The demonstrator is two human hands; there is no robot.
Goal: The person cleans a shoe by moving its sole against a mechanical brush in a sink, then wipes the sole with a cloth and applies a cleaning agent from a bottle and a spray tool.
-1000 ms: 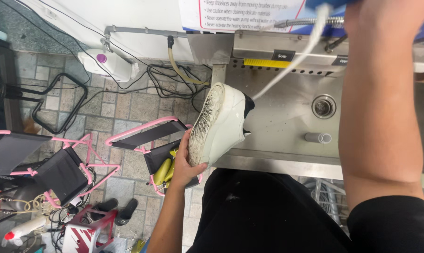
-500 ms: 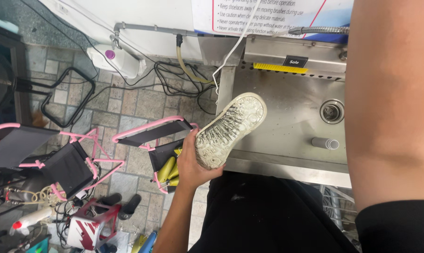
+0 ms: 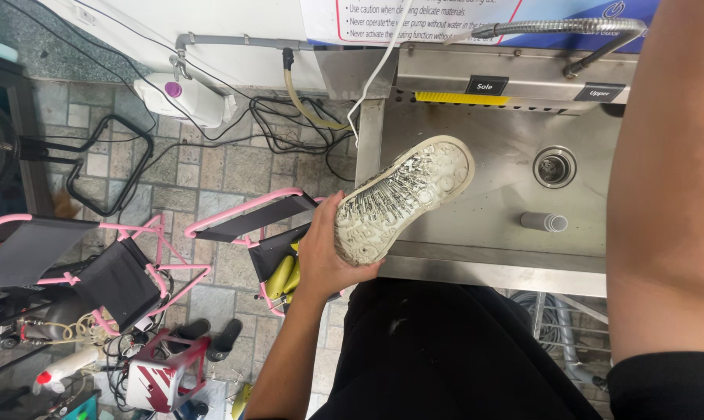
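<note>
My left hand [image 3: 321, 253] is gripping a white shoe [image 3: 402, 198] by the heel end, fingers wrapped under it, thumb along the near side. Sole faces up at the camera: pale tread, dark grime streaked through the middle grooves. Toe points up-right, out over the left part of the steel sink basin [image 3: 492, 155]; heel sits over the basin's near-left corner, clear of the metal as far as I can see.

My right arm [image 3: 663, 194] fills the right edge of the view, raised toward the top. The right hand itself is out of frame, so nothing to report on what it's doing.

In the basin: round drain [image 3: 554, 167] toward the back right, a short grey cylinder [image 3: 544, 222] lying on its side near the front rim. Yellow brush strip [image 3: 461, 98] runs along the back wall under a black label. Flexible metal hose [image 3: 570, 26] arcs across the top. A white cord [image 3: 375, 74] hangs down just left of the basin.

Floor left of the sink: pink-framed rack [image 3: 243, 222] with black fabric shelves, yellow shoe trees [image 3: 282, 276] in it just beside my wrist. Tangled black cables [image 3: 282, 128] on the tiles, white container with purple cap [image 3: 185, 97] against the wall.
</note>
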